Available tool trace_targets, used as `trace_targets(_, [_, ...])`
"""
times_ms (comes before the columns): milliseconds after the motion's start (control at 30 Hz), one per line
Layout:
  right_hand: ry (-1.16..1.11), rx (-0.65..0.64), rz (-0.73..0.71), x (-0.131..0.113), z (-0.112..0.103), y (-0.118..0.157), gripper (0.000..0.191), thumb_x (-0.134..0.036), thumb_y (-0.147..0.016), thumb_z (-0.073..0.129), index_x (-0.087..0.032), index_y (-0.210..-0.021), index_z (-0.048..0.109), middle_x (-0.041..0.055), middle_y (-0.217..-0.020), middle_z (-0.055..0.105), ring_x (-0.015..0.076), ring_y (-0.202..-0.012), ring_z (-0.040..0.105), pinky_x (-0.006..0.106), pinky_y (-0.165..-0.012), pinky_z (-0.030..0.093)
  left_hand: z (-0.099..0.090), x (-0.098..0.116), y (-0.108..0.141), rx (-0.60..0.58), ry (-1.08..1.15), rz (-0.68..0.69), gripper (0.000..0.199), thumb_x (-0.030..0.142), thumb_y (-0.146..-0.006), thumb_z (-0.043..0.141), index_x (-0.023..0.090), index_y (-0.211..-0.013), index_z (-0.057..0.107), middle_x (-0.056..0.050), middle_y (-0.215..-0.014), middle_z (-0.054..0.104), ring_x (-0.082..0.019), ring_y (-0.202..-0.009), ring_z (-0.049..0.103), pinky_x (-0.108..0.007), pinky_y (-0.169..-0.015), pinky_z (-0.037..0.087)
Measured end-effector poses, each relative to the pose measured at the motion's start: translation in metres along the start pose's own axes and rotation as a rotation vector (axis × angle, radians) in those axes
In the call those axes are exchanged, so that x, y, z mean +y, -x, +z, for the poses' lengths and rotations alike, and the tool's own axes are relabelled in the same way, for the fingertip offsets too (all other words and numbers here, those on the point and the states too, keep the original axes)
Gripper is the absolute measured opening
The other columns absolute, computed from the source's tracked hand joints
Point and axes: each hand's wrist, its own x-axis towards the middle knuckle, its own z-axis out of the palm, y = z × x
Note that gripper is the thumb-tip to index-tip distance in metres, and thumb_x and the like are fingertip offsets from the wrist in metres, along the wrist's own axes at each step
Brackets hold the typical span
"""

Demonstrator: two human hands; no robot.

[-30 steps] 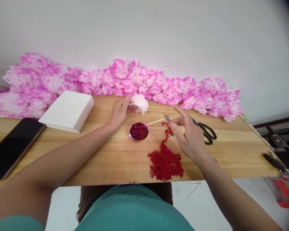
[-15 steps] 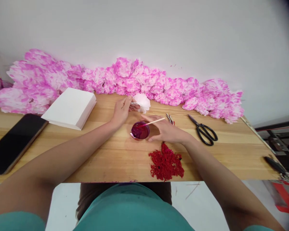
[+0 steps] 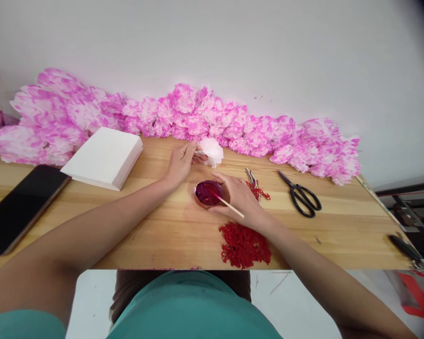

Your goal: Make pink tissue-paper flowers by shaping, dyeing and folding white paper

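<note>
Bright, diffuse light; dark upper right corner.

The one view looks from the wearer's head, forward and down over the shirt (image 3: 194, 310), with the left arm (image 3: 127, 209) and right arm (image 3: 304, 261) running in from the lower corners. It sits near enough to put the left hand (image 3: 182, 161) and right hand (image 3: 239, 195) mid-frame, yet reaches past the table (image 3: 162, 230) and flowers (image 3: 212, 117) to the wall (image 3: 212, 42) across the top.
</note>
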Motion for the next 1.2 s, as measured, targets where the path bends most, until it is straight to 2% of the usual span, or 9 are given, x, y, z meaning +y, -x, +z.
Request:
trace_targets(200, [0.087, 0.079, 0.052, -0.009, -0.010, 0.014, 0.096, -0.049, -0.072, 0.080, -0.024, -0.150, 0.030, 0.0129, -0.118, 0.067, 0.0341, -0.107, 0.062, 0.051, -0.091, 0.045, -0.001, -0.002, 0.000, 0.005, -0.010, 0.004, 0.044, 0.054, -0.096, 0.045, 0.016, -0.079, 0.062, -0.007, -0.073, 0.074, -0.015, -0.065, 0.069, -0.025, -0.061, 0.049])
trace_targets(267, [0.050, 0.077, 0.026, -0.008, -0.016, 0.021, 0.078, -0.043, -0.078, 0.077, -0.024, -0.144, 0.040, 0.0076, -0.102, 0.070, 0.0275, -0.094, 0.065, 0.046, -0.086, 0.047, -0.001, -0.001, 0.000, 0.003, -0.001, 0.002, 0.042, 0.051, -0.096, 0.045, 0.016, -0.080, 0.062, -0.007, -0.072, 0.074, -0.015, -0.065, 0.068, -0.025, -0.061, 0.049])
trace_targets(333, [-0.033, 0.072, -0.066, -0.008, -0.019, 0.026, 0.048, -0.033, -0.086, 0.070, -0.024, -0.131, 0.054, 0.0029, -0.087, 0.069, 0.0205, -0.080, 0.063, 0.037, -0.077, 0.048, -0.001, -0.001, 0.000, -0.002, 0.008, -0.003, 0.041, 0.050, -0.097, 0.045, 0.016, -0.080, 0.062, -0.007, -0.072, 0.074, -0.015, -0.065, 0.069, -0.025, -0.061, 0.049])
trace_targets(400, [-0.131, 0.096, -0.190, -0.009, -0.018, 0.028, 0.021, -0.024, -0.092, 0.062, -0.023, -0.112, 0.063, 0.0014, -0.079, 0.067, 0.0166, -0.073, 0.061, 0.032, -0.069, 0.047, -0.001, -0.001, 0.000, -0.003, 0.005, -0.001, 0.042, 0.051, -0.096, 0.045, 0.016, -0.079, 0.062, -0.007, -0.072, 0.074, -0.016, -0.065, 0.069, -0.026, -0.060, 0.049])
trace_targets(467, [-0.193, 0.174, -0.264, -0.009, -0.017, 0.027, 0.009, -0.021, -0.093, 0.059, -0.022, -0.099, 0.066, 0.0015, -0.077, 0.067, 0.0153, -0.071, 0.059, 0.030, -0.066, 0.045, -0.001, -0.001, 0.000, 0.000, -0.002, 0.005, 0.042, 0.050, -0.096, 0.045, 0.016, -0.079, 0.062, -0.007, -0.073, 0.074, -0.016, -0.065, 0.069, -0.026, -0.060, 0.048])
trace_targets(600, [-0.157, 0.371, -0.197, -0.011, -0.023, 0.018, 0.011, -0.025, -0.095, 0.056, -0.021, -0.095, 0.067, 0.0011, -0.072, 0.065, 0.0149, -0.067, 0.057, 0.030, -0.064, 0.043, -0.001, -0.001, 0.000, 0.000, -0.012, 0.004, 0.040, 0.048, -0.097, 0.044, 0.017, -0.079, 0.062, -0.007, -0.073, 0.074, -0.016, -0.065, 0.068, -0.026, -0.060, 0.048])
trace_targets(667, [-0.102, 0.416, -0.156, -0.012, -0.027, 0.013, 0.013, -0.024, -0.096, 0.054, -0.021, -0.094, 0.066, 0.0016, -0.073, 0.065, 0.0156, -0.068, 0.057, 0.032, -0.066, 0.042, -0.001, -0.001, 0.000, 0.004, -0.011, -0.002, 0.039, 0.047, -0.097, 0.044, 0.017, -0.079, 0.061, -0.007, -0.073, 0.074, -0.016, -0.065, 0.068, -0.026, -0.060, 0.048])
trace_targets(833, [-0.026, 0.398, -0.208, -0.015, -0.031, 0.005, 0.016, -0.023, -0.096, 0.051, -0.021, -0.086, 0.064, 0.0024, -0.071, 0.066, 0.0164, -0.066, 0.056, 0.034, -0.067, 0.040, -0.001, 0.000, 0.000, 0.010, -0.002, -0.017, 0.038, 0.047, -0.097, 0.045, 0.018, -0.079, 0.061, -0.006, -0.071, 0.074, -0.016, -0.063, 0.068, -0.027, -0.061, 0.049])
trace_targets(1200, [-0.081, 0.442, -0.222, -0.006, -0.020, 0.008, 0.017, -0.022, -0.094, 0.051, -0.021, -0.086, 0.066, 0.0028, -0.070, 0.064, 0.0169, -0.065, 0.055, 0.035, -0.067, 0.041, 0.000, -0.001, -0.001, -0.005, -0.005, -0.011, 0.045, 0.055, -0.094, 0.047, 0.017, -0.078, 0.063, -0.007, -0.072, 0.074, -0.017, -0.067, 0.069, -0.027, -0.061, 0.049])
